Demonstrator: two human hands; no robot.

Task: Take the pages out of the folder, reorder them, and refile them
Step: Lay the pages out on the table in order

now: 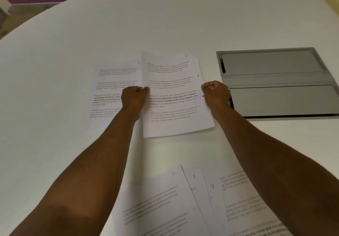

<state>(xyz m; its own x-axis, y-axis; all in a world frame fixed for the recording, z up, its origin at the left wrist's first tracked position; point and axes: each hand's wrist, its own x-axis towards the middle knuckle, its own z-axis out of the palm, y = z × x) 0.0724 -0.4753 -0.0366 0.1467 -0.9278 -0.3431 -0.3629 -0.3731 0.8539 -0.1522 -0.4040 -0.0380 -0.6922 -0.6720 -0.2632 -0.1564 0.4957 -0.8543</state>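
folder [278,83] right | held page [176,96] centre | flat page [113,81] left | loose pages [174,204] nearest, all on table [73,43]

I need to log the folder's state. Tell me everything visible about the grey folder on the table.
The grey folder lies open and flat on the white table, right of the held page. Its matte panels look like plastic, with a raised rim and a central fold strip. No pages show inside. The right hand sits by its left edge; contact is unclear.

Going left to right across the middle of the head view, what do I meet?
Page lying flat on the table → left hand → page held by both hands → right hand → open grey folder.
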